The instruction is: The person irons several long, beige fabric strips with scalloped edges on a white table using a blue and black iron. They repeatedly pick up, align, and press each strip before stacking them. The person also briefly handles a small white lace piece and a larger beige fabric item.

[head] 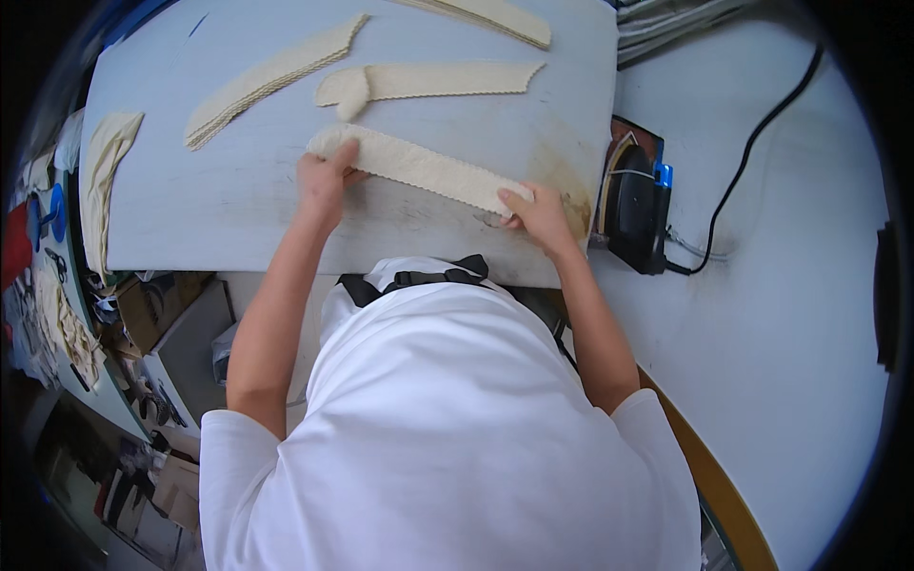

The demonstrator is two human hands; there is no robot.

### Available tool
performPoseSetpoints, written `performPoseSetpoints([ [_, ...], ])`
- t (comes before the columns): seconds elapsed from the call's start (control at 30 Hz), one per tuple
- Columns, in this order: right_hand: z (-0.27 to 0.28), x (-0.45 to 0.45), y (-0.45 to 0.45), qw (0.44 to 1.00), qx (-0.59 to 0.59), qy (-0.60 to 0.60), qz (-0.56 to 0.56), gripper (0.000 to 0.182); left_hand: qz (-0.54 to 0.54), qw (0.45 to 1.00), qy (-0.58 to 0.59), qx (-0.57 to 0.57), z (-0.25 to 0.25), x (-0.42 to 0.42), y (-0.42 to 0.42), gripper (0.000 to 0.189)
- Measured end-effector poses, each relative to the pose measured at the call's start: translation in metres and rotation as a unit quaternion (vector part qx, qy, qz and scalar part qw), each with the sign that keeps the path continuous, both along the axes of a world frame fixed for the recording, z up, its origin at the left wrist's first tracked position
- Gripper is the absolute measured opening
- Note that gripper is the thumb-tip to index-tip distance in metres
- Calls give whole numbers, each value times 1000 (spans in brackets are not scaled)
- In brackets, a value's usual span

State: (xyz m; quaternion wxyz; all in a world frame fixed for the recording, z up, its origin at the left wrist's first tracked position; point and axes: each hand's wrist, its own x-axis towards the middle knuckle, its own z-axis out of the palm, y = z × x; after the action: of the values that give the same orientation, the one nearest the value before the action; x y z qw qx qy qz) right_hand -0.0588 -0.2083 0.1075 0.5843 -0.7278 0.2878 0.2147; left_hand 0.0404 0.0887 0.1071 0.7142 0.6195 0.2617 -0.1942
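A long cream fabric strip (428,170) with scalloped edges stretches between my hands above the pale padded table (235,214). Its left end is pinched by my left hand (327,178), thumb on top. My right hand (535,214) grips the other end, lower and to the right. Just beyond lies a similar cream piece (450,80), its left part folded over. A stack of cream pieces (275,82) rests at the upper left, and another stack (493,20) is at the far edge.
An electric iron (635,207) sits just off the table's right side, its black cord (750,143) curving away. Crumpled cream cloth (107,185) lies along the left edge. Below left are a cardboard box (161,307) and a side bench with scissors (56,264).
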Motion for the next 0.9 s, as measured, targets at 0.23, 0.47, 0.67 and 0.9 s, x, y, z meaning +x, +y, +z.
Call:
performPoseSetpoints([
  [0.23,11,17,-33,883,-444,-7,154,33,-70,963,-67,251,-15,-51,15,19],
  [0.47,50,-16,-180,648,-724,-232,48,33,-96,902,-153,392,-30,-50,26,26],
  [0.67,67,-11,-174,961,-249,-33,-113,45,-103,884,-157,429,-15,-48,20,28],
  [0.9,108,-15,-94,928,-307,-74,197,41,-96,846,-195,487,-27,-49,24,27],
])
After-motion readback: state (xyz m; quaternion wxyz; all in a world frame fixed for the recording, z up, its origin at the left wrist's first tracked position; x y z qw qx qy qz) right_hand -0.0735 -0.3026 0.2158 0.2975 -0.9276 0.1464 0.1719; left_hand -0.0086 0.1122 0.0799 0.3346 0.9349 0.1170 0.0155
